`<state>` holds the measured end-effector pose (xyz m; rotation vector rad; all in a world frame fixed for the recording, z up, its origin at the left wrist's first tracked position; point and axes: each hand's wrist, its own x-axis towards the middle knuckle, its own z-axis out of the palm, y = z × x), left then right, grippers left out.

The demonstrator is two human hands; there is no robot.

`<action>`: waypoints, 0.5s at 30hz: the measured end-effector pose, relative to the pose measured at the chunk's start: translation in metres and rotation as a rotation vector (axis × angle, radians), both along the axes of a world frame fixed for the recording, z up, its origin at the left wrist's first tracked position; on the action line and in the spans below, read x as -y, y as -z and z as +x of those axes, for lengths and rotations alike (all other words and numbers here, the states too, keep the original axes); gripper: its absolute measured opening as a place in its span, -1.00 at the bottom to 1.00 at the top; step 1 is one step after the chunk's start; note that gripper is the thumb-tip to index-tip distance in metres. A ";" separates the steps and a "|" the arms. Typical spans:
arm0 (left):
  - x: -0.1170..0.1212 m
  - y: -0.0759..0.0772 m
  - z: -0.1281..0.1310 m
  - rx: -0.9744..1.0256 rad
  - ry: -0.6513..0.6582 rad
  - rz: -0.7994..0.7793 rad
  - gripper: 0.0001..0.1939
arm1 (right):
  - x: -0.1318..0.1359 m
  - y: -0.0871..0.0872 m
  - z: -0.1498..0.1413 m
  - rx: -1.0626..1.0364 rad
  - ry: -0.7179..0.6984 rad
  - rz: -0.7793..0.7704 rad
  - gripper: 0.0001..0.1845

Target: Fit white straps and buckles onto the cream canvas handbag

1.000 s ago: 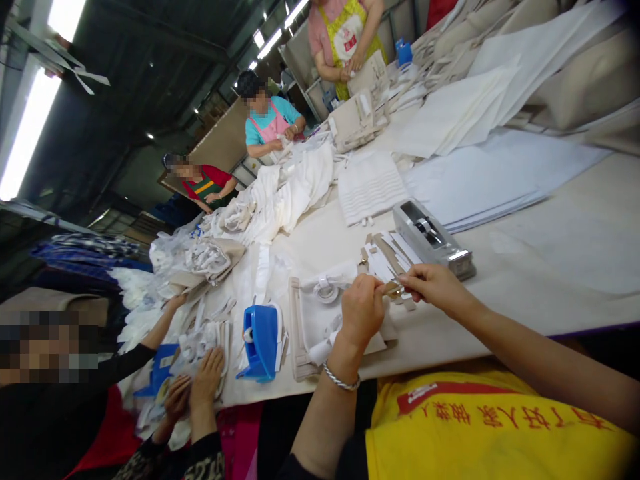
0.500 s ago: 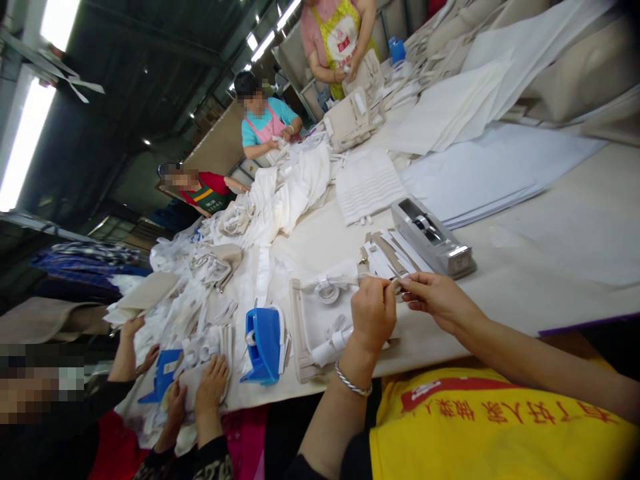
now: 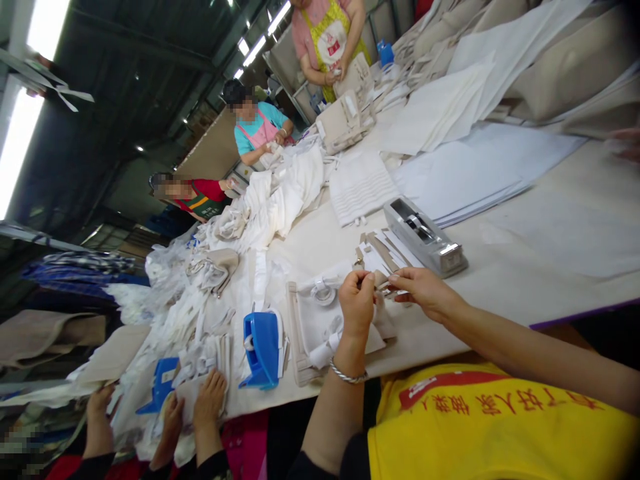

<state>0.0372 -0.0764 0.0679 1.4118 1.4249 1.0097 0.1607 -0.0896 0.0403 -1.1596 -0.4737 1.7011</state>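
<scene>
My left hand (image 3: pixel 357 303), with a braided silver bracelet at the wrist, is closed in a pinch. It grips one end of a small beige strip (image 3: pixel 381 279). From the other side, the fingertips of my right hand (image 3: pixel 425 290) pinch the same strip. Beneath and left of my hands lies a flat beige-and-white bag (image 3: pixel 295 333), partly hidden by my left wrist. White wrapping covers a ring-like part (image 3: pixel 323 291) and a roll-like part (image 3: pixel 320 353) on it. Just beyond my hands is a pile of white and beige strips (image 3: pixel 385 248).
A grey tape dispenser (image 3: pixel 425 237) stands beyond my right hand, a blue tape dispenser (image 3: pixel 261 350) left of the bag. White sheets (image 3: pixel 470 173) lie farther back. Co-workers' hands (image 3: pixel 210 400) work at the left; other people stand across the table (image 3: pixel 505 267).
The view has shifted slightly. My hands stay close together, and more of the beige strip shows between them. At the left, a co-worker's hand has moved a beige panel toward the lower left.
</scene>
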 end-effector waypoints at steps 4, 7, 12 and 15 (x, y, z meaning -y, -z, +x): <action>-0.004 0.002 -0.004 0.147 -0.013 -0.042 -0.80 | -0.001 0.004 -0.001 0.035 -0.038 0.051 -0.81; -0.004 0.004 -0.003 0.141 -0.070 -0.006 -0.80 | 0.001 0.005 -0.006 0.088 -0.013 0.072 -0.82; 0.009 0.004 0.004 -0.162 -0.064 0.152 -0.82 | 0.003 0.001 -0.011 -0.185 0.079 -0.051 -0.90; 0.016 0.008 0.006 -0.422 0.000 0.340 -0.82 | 0.002 -0.001 -0.007 -0.338 0.094 -0.128 -0.93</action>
